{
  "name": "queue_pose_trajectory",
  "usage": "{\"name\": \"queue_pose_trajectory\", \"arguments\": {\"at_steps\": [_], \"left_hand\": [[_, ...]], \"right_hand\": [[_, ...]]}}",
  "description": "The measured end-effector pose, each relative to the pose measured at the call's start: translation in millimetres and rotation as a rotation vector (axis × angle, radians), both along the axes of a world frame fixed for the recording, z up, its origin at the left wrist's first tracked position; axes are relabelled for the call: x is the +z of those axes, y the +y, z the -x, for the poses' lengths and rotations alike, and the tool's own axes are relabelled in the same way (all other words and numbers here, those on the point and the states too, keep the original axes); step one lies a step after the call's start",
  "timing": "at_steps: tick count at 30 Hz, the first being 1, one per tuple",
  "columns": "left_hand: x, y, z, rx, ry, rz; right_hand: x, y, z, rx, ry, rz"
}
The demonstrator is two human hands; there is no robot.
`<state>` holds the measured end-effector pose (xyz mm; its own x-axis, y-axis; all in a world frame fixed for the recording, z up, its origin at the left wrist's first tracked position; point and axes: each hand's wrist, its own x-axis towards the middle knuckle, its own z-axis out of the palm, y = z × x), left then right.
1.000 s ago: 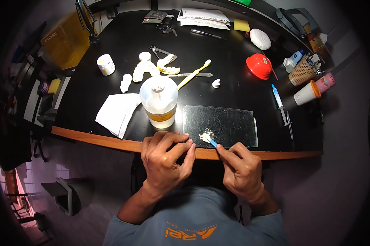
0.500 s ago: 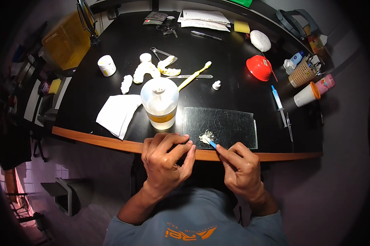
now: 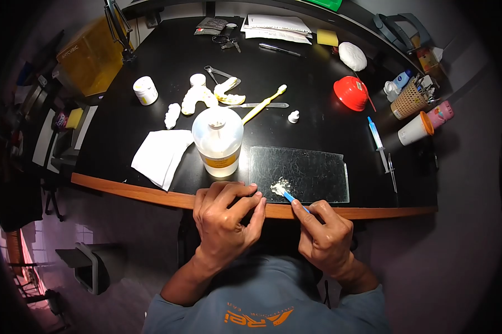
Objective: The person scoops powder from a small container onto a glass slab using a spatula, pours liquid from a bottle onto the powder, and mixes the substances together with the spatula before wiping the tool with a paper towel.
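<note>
Ahead of the right hand [image 3: 326, 236], a glassy, scuffed slab [image 3: 318, 172] carries a rough, crumbly white heap [image 3: 278, 188], met by the smooth blue plastic-looking stick [image 3: 289, 196] in its grip. Beyond the left hand [image 3: 226, 214] are a translucent, shiny plastic bottle [image 3: 218, 143] and, further left, a matt white napkin [image 3: 161, 157]. Before both hands, the glossy black desk [image 3: 323, 125] ends in a satin wood-look edge [image 3: 134, 193].

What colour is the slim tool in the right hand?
The tool is blue where its shaft shows, in the head view.
</note>
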<state>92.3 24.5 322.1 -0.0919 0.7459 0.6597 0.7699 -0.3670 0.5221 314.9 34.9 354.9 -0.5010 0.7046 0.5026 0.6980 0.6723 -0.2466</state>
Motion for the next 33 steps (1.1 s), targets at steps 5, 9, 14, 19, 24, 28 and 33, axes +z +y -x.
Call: {"name": "queue_pose_trajectory", "arguments": {"at_steps": [5, 9, 14, 19, 24, 28, 33], "left_hand": [[0.0, -0.5, -0.5, 0.003, 0.001, 0.001], [0.0, -0.3, -0.2, 0.006, 0.006, -0.001], [-0.2, -0.5, 0.3, 0.011, 0.004, -0.005], [0.7, 0.3, 0.0, 0.003, 0.003, -0.006], [0.8, 0.6, -1.2, 0.005, -0.005, -0.006], [0.7, -0.8, -0.3, 0.003, -0.010, 0.017], [1.0, -1.4, -0.2, 0.009, -0.010, 0.023]], "right_hand": [[6.9, 1.1, -0.4, 0.021, 0.031, 0.083], [13.1, 6.6, -3.4, 0.032, 0.110, 0.149], [8.8, 8.8, -3.7, 0.047, 0.122, 0.162], [12.0, 10.8, -4.4, 0.059, 0.130, 0.177], [12.4, 14.7, -4.6, 0.069, 0.130, 0.200], [11.4, 18.2, -5.5, 0.051, 0.180, 0.171], [11.8, 19.5, -4.7, 0.067, 0.145, 0.210]]}}
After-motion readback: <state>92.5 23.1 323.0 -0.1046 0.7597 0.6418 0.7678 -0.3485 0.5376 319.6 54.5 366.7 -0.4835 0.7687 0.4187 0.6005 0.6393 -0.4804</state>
